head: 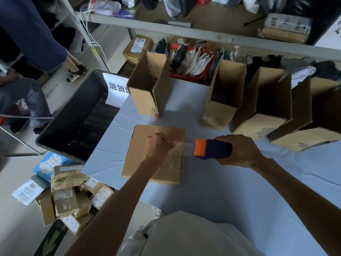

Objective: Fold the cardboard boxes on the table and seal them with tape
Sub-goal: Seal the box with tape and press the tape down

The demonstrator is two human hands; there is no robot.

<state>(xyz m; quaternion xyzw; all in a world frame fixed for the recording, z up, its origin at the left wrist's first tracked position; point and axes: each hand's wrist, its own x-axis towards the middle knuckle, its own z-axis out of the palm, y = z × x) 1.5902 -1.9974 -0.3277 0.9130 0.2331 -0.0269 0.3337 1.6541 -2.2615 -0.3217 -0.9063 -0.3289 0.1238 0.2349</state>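
Both hands curled: left [157, 145] pinches tape end [181, 145], right [238, 151] grips dispenser [212, 149]

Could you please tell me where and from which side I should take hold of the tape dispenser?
Probably the purple body of the tape dispenser, from its right end, as the right hand wraps it. The orange toothed edge points left toward the box, where the left hand pinches the tape, so keep fingers off that end.

A big black bin [73, 117] sat off to the left, a white sign [116, 89] propped at its far end. Taped parcels [70, 196] lay heaped on the floor beside it, and a red basket [193, 78] stuffed with mailer bags stood under the shelf [184, 32]
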